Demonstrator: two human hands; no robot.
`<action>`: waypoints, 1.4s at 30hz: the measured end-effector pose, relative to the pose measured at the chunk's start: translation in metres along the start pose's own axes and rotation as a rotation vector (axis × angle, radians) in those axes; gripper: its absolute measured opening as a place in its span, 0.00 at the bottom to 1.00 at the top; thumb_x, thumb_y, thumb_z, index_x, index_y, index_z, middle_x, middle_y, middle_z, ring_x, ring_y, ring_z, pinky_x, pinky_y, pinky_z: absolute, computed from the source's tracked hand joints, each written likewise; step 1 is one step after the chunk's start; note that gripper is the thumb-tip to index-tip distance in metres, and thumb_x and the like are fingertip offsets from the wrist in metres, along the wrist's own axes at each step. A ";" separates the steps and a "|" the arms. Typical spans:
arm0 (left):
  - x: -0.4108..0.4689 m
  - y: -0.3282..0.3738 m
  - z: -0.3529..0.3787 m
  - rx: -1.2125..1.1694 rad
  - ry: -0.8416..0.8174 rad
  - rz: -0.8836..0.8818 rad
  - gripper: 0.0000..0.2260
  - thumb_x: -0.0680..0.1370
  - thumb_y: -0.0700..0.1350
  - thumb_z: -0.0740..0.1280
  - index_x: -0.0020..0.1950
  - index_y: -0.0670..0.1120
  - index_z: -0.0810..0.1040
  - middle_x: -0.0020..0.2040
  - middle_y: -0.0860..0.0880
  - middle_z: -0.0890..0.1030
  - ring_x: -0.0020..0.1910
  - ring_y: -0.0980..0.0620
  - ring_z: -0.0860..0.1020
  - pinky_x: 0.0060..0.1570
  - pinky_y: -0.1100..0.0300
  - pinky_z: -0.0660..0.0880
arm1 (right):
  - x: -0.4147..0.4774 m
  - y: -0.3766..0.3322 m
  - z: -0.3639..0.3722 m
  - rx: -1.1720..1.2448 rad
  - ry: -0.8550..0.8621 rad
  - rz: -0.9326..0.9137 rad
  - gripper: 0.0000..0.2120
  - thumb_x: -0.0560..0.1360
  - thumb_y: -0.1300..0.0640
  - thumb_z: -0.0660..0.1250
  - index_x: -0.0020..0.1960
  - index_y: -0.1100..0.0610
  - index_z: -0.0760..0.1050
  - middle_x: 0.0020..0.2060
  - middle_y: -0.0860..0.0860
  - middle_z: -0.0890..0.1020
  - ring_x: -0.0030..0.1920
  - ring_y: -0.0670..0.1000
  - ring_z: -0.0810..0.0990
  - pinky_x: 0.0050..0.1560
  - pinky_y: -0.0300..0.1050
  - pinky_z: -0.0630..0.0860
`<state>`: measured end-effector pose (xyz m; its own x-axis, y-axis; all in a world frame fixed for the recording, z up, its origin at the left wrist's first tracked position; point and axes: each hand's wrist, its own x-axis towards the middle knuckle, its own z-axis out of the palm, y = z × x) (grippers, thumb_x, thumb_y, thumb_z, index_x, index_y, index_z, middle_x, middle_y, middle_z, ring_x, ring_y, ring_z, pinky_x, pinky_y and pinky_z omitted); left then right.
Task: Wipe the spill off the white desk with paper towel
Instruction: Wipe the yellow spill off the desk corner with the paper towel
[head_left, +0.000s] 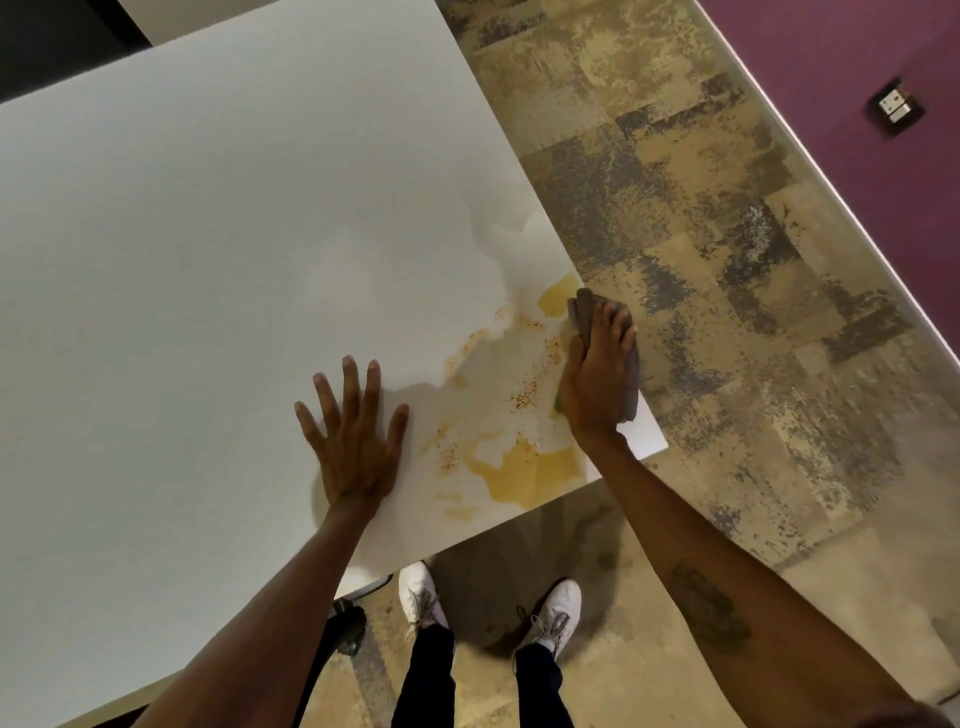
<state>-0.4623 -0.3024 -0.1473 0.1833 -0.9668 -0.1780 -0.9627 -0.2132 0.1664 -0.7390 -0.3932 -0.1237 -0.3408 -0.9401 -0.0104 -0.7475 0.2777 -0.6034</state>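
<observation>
A yellow-brown spill (530, 470) with orange specks spreads over the near right corner of the white desk (208, 234). A smaller puddle (557, 299) lies by the right edge. My right hand (597, 374) presses a folded brown, soaked paper towel (631, 374) onto the desk at its right edge, fingers curled over it. My left hand (353, 436) lies flat on the desk, fingers spread, just left of the spill and holding nothing.
The desk's right and near edges drop to patchy tan and grey carpet (701, 234). My white shoes (556, 608) stand below the near edge. A purple wall (857, 62) with a socket (896, 106) runs at the far right.
</observation>
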 end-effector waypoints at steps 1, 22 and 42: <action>0.000 0.000 0.000 -0.004 -0.001 -0.001 0.34 0.82 0.67 0.43 0.85 0.54 0.47 0.86 0.50 0.44 0.84 0.42 0.41 0.79 0.32 0.44 | 0.009 -0.003 0.004 0.014 -0.014 -0.012 0.23 0.84 0.56 0.56 0.77 0.60 0.61 0.77 0.61 0.61 0.78 0.62 0.57 0.77 0.59 0.56; 0.005 -0.002 0.005 0.014 0.048 0.012 0.33 0.83 0.67 0.47 0.85 0.54 0.51 0.86 0.49 0.48 0.84 0.40 0.44 0.79 0.31 0.45 | 0.152 -0.060 0.042 0.108 -0.357 -0.341 0.23 0.82 0.56 0.57 0.77 0.56 0.63 0.78 0.57 0.61 0.79 0.61 0.55 0.76 0.58 0.55; 0.003 -0.006 0.016 -0.030 0.049 -0.048 0.33 0.83 0.67 0.42 0.85 0.55 0.49 0.85 0.54 0.46 0.85 0.45 0.42 0.80 0.34 0.43 | 0.066 -0.008 -0.005 -0.007 -0.626 -0.794 0.22 0.83 0.63 0.60 0.75 0.62 0.64 0.75 0.58 0.66 0.78 0.56 0.60 0.79 0.44 0.48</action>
<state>-0.4591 -0.3020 -0.1639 0.2390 -0.9611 -0.1387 -0.9464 -0.2625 0.1884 -0.7584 -0.4569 -0.1151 0.6160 -0.7873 -0.0256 -0.6317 -0.4743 -0.6131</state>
